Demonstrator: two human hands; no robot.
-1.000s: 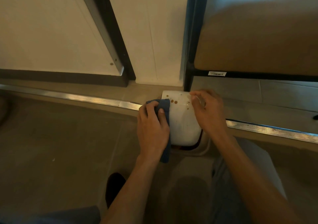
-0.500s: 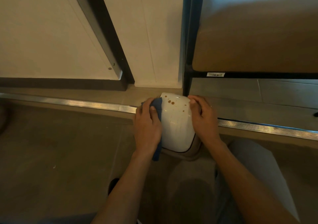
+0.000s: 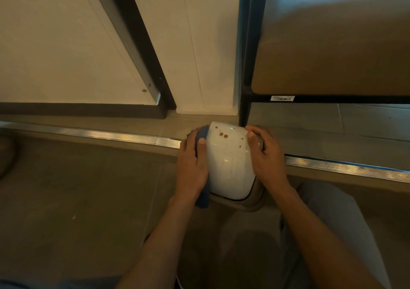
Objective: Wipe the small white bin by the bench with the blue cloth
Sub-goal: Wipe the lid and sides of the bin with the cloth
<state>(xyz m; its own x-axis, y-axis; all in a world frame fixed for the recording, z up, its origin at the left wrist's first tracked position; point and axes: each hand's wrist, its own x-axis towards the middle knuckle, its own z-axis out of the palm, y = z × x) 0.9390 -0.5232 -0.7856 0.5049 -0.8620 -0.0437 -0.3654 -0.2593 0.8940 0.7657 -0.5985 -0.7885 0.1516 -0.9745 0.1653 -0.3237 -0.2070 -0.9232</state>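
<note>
Two forearms reach forward from the bottom of the frame, ours, with both hands on the small white bin [image 3: 229, 164]. Left hand [image 3: 192, 169] lies along the bin's left side, fingers curved over the blue cloth [image 3: 200, 136] and pressing it to the wall; a tail of cloth hangs out below the palm. Right hand [image 3: 267, 157] cups the right side, thumb on the top surface, fingers wrapped around, holding the bin steady. Bin sits on the floor across the metal floor strip [image 3: 124, 136], just in front of the bench's black leg [image 3: 245, 111]. Brown spots [image 3: 223, 135] remain on the top near the far edge. We judge the side wipe is in hand; the next move calls for bringing the cloth up onto the top, over the spots, while the right hand braces against sliding.
</note>
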